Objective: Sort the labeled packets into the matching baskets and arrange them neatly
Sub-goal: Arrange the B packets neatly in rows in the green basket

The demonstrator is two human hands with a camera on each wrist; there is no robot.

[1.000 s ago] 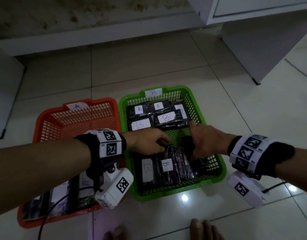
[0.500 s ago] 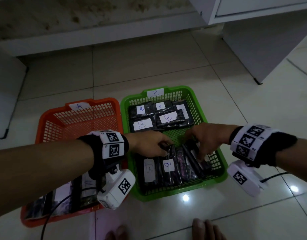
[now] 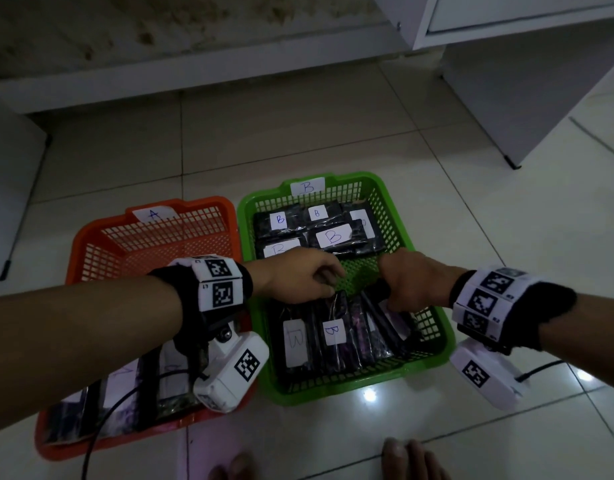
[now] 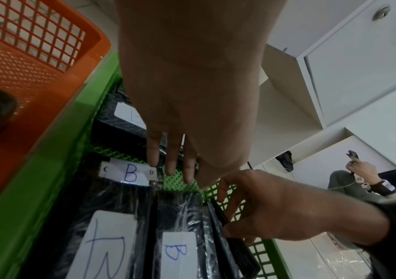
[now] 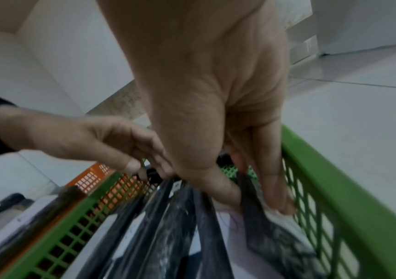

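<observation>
A green basket point(image 3: 350, 389) tagged B holds black packets with white B labels: a flat back row point(image 3: 333, 237) and a near row standing on edge point(image 3: 333, 332). My right hand point(image 3: 388, 292) pinches the rightmost standing packet point(image 5: 263, 236) between thumb and fingers, close to the basket's right wall. My left hand point(image 3: 328, 287) hovers over the middle of that row, its fingers point(image 4: 170, 166) fairly straight and their tips at the packets' top edges. To the left, the orange basket point(image 3: 91, 237) tagged A holds labeled packets point(image 3: 125, 386) at its near end, partly hidden by my left arm.
The two baskets stand side by side on a tiled floor. A white cabinet point(image 3: 506, 98) stands at the back right and a wall ledge runs along the back. My toes point(image 3: 413, 459) show at the bottom edge. Another person point(image 4: 359, 175) sits off to the right.
My right hand has come down with its packet from above the basket into the right end of the near row. My left hand has stayed at the packets' tops.
</observation>
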